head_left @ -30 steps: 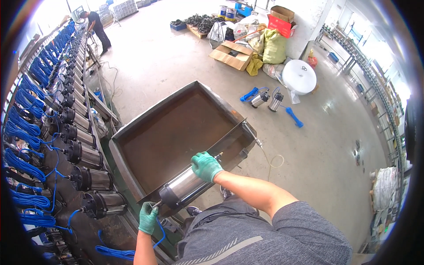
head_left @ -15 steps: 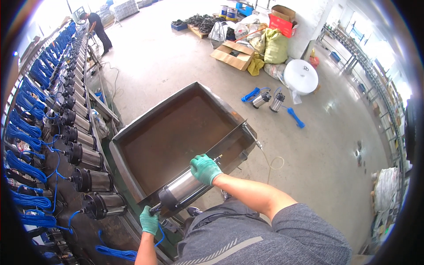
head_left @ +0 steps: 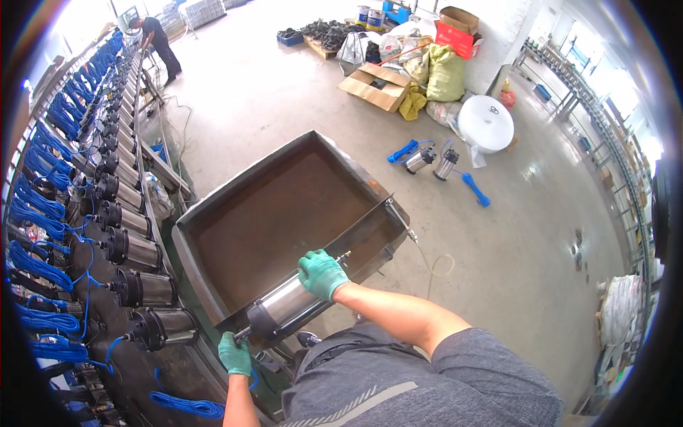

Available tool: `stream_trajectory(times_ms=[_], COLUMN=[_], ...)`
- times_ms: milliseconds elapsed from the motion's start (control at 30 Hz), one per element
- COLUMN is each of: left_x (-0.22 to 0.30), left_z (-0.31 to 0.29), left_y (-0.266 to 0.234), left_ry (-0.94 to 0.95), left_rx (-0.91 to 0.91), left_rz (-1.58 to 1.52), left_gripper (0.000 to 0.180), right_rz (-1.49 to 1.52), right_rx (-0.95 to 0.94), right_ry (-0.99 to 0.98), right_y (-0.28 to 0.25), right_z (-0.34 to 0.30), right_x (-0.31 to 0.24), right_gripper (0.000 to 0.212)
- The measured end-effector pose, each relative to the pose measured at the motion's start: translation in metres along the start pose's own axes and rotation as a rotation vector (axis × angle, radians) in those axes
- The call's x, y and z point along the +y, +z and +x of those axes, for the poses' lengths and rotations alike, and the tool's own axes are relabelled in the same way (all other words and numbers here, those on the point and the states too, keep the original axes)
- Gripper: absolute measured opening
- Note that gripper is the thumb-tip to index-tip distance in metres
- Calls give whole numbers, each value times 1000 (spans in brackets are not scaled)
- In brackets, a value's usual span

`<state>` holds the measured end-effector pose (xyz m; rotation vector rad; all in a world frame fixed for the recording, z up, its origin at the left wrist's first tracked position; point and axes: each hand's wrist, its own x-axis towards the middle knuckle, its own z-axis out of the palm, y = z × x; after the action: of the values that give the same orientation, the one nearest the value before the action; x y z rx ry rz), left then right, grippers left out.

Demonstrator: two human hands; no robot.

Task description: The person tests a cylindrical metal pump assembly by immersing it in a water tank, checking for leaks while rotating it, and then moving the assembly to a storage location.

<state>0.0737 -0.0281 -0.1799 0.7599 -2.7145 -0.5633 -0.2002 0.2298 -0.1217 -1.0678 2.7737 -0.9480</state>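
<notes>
A pump (head_left: pixel 288 304) with a shiny steel cylinder and a black end lies on its side on the near edge of a metal tank (head_left: pixel 186 245) of brown water. My right hand (head_left: pixel 321 275), in a green glove, is closed over the cylinder's far end, beside a small brass fitting (head_left: pixel 345 255). My left hand (head_left: pixel 235 354), gloved alike, grips the dark shaft-like part that sticks out of the black end. Below that hand runs a blue cable (head_left: pixel 254 378). The fingertips of both hands are partly hidden.
Rows of similar pumps (head_left: pixel 160 327) with coiled blue cables line the bench on my left. Two pumps (head_left: pixel 446 164) stand on the floor ahead right. A thin hose (head_left: pixel 425 257) hangs from the tank's right corner. Sacks (head_left: pixel 445 75) and boxes lie farther back. Another person (head_left: pixel 158 46) stands far left.
The whole view has shifted slightly. Both hands and the pump sit a little farther left in the picture, with the same grip on the pump.
</notes>
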Motion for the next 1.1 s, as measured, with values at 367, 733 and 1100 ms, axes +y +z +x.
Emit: stream_trajectory(times_ms=[367, 733, 1100], left_x=[52, 113, 262], left_z=[-23, -53, 28], left_y=[-29, -26, -66], left_ry=[-194, -344, -165], left_rx=[119, 232, 43], left_rz=[-251, -497, -1028], left_gripper=[71, 52, 52], right_rz=[293, 574, 948], right_rx=[128, 30, -325], right_ry=[-117, 1165, 341], right_y=[-56, -89, -99], right_z=[-2, -76, -63], right_x=[15, 258, -10], right_gripper=[20, 31, 17])
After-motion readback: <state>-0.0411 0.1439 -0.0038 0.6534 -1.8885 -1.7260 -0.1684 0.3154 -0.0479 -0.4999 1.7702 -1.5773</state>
